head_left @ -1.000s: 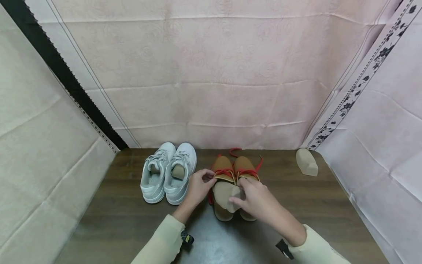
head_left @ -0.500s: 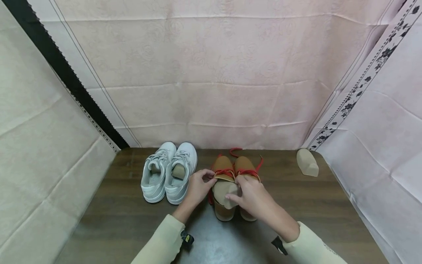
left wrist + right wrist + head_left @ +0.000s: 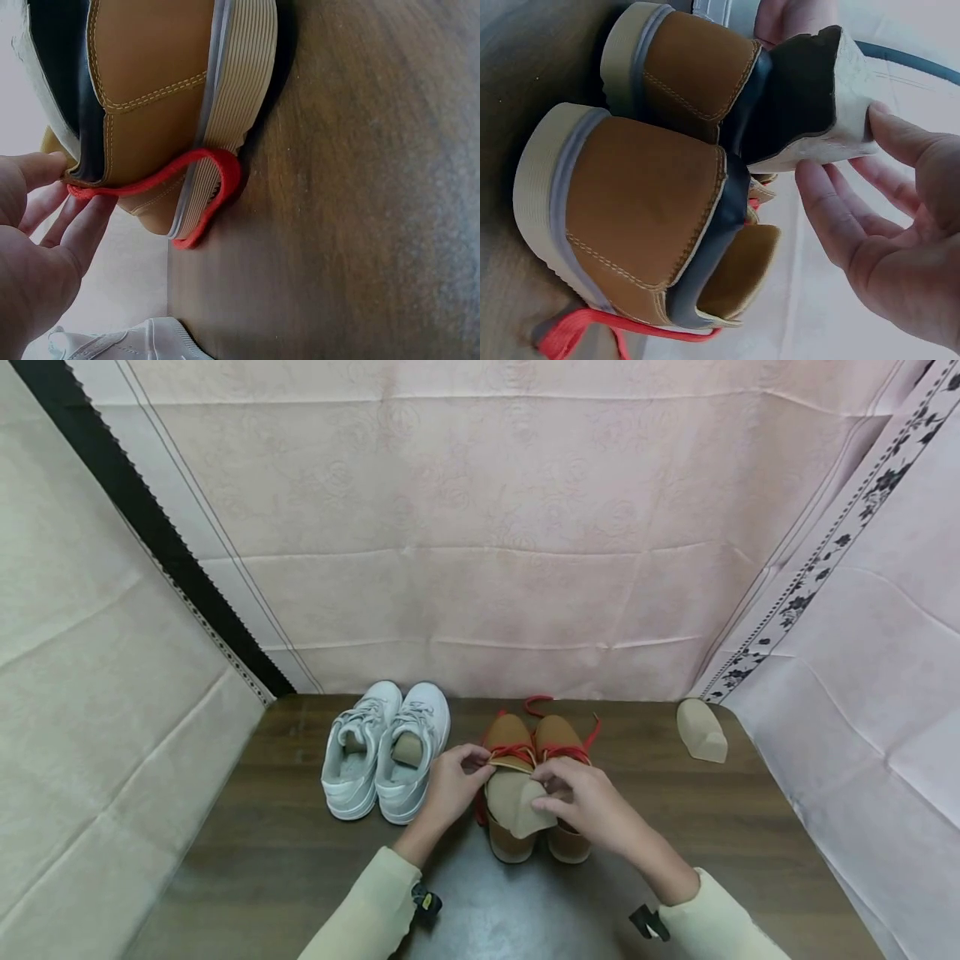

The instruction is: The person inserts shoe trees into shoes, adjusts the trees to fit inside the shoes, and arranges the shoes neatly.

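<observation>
Two brown leather shoes with red laces stand side by side: the left brown shoe (image 3: 510, 732) and the right brown shoe (image 3: 557, 732). My left hand (image 3: 450, 783) pinches the left shoe's opening edge by the red lace (image 3: 150, 180), between thumb and fingertips. A beige, hollow shoe insert (image 3: 512, 800) lies tilted at that shoe's opening; its front end is hidden. My right hand (image 3: 588, 797) holds the insert's right side between thumb and fingers. From the right wrist view, the insert's dark hollow end faces the camera.
Left of the brown shoes stand two white sneakers (image 3: 347, 783), each with a beige piece inside. Another beige insert (image 3: 701, 731) lies at the far right by the cloth wall. Pale cloth (image 3: 480, 610) hangs behind and on both sides of the wooden floor (image 3: 645, 877).
My right hand moved slightly left, then back right, with the insert's near end swinging along with it. The left hand stays at the left shoe's edge.
</observation>
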Available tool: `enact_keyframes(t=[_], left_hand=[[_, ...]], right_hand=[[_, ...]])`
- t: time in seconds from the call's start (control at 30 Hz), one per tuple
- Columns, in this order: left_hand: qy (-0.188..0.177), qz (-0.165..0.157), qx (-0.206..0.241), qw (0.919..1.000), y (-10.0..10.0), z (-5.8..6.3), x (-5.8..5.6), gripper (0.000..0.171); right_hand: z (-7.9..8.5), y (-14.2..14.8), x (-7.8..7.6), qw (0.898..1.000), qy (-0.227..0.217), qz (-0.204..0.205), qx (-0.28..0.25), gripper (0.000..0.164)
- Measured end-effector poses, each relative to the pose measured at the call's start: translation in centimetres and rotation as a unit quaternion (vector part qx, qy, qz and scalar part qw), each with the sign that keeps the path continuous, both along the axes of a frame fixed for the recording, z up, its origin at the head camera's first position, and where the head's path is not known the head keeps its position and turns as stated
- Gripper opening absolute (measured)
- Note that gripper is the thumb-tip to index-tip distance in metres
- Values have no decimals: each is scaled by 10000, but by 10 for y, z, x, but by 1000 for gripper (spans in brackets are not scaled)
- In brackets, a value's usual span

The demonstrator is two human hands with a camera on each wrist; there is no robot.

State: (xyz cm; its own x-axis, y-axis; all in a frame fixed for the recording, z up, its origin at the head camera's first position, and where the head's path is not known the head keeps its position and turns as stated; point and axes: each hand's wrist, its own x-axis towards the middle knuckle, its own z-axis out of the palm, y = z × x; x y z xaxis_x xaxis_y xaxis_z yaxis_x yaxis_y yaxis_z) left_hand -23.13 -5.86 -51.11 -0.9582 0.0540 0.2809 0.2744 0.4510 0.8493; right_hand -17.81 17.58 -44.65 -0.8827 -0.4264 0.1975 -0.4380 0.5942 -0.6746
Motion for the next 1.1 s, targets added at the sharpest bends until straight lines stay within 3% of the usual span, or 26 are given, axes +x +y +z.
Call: enact_keyframes(t=[0.43,0.87,1.1], left_hand=[[47,-55,18,10000,-1,1,1,11],[11,-81,-47,10000,-1,1,1,10],[-24,-115,56,9999,-2,1,0,10]], right_hand=[[-6,-11,-10,9976,536,-267,356,26],[-14,-14,-19,9979,436,-250,408,26],[-6,-7,-26,9996,-18,15,280,20]])
